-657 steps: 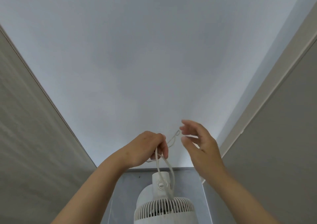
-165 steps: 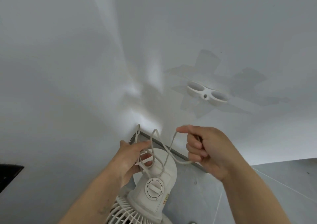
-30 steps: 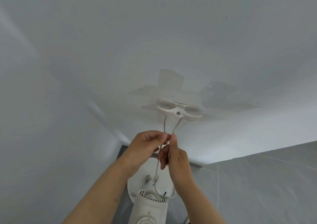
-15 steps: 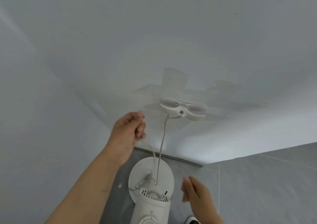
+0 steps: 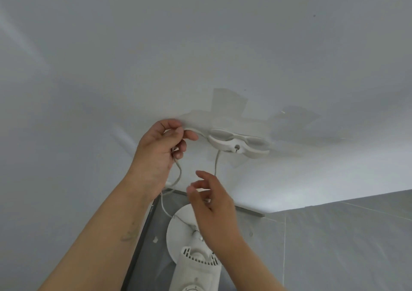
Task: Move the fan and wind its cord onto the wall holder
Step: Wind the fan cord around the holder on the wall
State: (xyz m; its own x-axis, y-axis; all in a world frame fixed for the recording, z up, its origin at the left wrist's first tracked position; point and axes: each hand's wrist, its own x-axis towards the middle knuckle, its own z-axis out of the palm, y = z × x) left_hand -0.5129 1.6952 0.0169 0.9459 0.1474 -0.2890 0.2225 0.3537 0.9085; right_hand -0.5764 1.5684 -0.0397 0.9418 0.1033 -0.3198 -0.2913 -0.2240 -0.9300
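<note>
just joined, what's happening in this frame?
A person is winding a fan's cord onto a white wall holder. The left hand pinches the cord beside the holder's left end, with slack hanging down to the fan below. One strand drops from the holder's middle. The right hand is open, holding nothing, between that strand and the fan.

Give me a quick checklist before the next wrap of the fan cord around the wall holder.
1. Cord held in left hand: ok, pinched in the fingers.
2. Cord already caught on wall holder: ok, one strand hangs from it.
3. Right hand free to help: ok, open, holding nothing.
4. Slack to wrap: ok, loose cord runs down to the fan.
5. Holder firmly fixed to the wall: cannot tell.
6. Plug end located: cannot tell, not visible.
</note>
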